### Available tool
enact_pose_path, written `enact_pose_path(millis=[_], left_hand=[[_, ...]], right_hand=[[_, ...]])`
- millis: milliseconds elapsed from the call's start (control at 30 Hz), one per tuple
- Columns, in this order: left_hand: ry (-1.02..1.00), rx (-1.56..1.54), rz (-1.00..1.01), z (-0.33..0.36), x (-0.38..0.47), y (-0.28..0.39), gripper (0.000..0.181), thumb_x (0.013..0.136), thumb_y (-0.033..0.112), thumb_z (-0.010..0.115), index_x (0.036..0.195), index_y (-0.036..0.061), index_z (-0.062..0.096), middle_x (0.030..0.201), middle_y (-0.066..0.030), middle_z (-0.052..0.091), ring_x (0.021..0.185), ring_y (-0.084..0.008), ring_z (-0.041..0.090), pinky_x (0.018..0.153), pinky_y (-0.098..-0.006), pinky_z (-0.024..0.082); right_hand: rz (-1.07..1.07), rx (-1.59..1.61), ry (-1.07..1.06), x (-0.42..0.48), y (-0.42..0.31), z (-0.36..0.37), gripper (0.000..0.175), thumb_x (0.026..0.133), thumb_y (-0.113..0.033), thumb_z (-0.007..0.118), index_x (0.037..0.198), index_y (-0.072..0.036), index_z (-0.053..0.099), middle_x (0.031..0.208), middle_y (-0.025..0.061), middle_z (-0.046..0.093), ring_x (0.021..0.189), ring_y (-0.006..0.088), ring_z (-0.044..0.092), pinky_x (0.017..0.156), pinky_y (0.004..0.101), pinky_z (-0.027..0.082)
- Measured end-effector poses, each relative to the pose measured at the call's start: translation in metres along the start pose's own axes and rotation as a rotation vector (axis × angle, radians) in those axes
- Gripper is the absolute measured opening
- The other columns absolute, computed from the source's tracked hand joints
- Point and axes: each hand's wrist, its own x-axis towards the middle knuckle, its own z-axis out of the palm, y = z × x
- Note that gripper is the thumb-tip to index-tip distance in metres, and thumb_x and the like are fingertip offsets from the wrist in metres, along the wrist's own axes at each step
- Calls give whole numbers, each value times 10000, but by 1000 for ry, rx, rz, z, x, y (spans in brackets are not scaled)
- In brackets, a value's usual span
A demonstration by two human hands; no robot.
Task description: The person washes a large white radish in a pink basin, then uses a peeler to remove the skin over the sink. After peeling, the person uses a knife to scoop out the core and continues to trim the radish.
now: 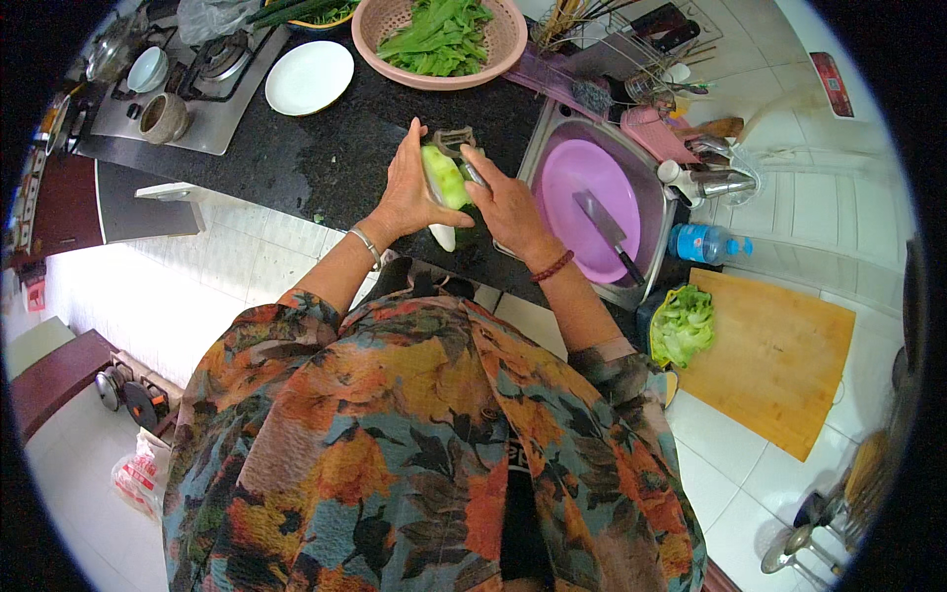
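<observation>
A pale green peeled stalk, probably stem lettuce (446, 177), is held upright over the dark stone counter. My left hand (411, 194) grips it from the left, thumb across its lower part, and its white end pokes out below. My right hand (509, 207) holds a peeler (456, 140) against the stalk's upper right side; the fingers hide most of its handle. Beyond my hands, a pink plastic colander (444, 80) holds cut green leaves (444, 37), with an empty white plate (309, 78) to its left.
At right, the steel sink (534, 159) holds a purple basin (562, 170) with a cleaver (601, 218) across it. A wooden cutting board (769, 355), lettuce leaves (682, 325) and a blue-labelled bottle (699, 243) lie farther right. The gas stove (200, 122) is at left; a cabinet drawer (166, 191) protrudes.
</observation>
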Motion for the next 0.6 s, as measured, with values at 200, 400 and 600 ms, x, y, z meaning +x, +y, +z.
enact_pose_path(millis=[200,400,600], left_hand=[[41,3,24,4,-4,-8,1583,409,502,965,1548,2,-15,1494,-238,306,1411,-399,297,1185,-477,217],[10,106,31,4,-5,-3,1429,419,519,928,1515,-4,176,1467,-237,324,1411,-414,274,1174,-501,183],[9,133,18,4,-3,-2,1370,419,528,920,1496,15,245,1455,-217,348,1404,-399,291,1171,-495,195]], right_hand=[[13,-204,-193,15,-3,-8,500,946,-222,508,1439,-145,469,1086,252,662,947,436,646,823,504,510],[54,-236,-222,-1,-16,-15,506,951,-202,501,1453,-147,458,1016,262,664,884,439,648,784,502,510],[132,-234,-153,-34,-33,-13,525,962,-198,527,1479,-197,435,774,259,625,689,439,619,644,500,472]])
